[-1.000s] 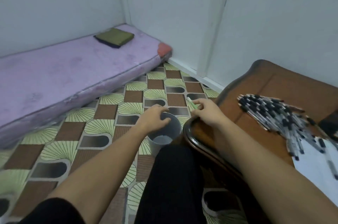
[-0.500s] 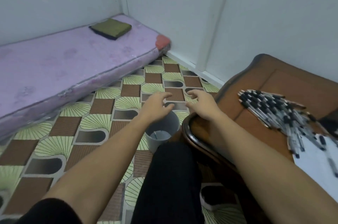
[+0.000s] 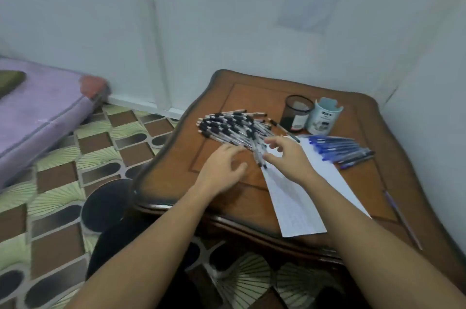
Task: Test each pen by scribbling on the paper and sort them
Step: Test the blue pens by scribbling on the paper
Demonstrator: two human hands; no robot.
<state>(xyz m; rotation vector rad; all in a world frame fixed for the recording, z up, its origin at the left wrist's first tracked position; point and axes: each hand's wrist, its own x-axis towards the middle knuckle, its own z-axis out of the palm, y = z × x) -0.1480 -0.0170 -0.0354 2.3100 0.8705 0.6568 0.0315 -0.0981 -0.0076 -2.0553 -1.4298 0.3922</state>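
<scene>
Head view: left hand (image 3: 222,170) and right hand (image 3: 287,157) hover over the table (image 3: 252,96), fingers loosely spread, grasping nothing. Black-capped pens (image 3: 232,129) lie just beyond the fingertips, paper (image 3: 292,197) lies under the right palm, and blue pens (image 3: 338,148) lie right of those fingers.
</scene>
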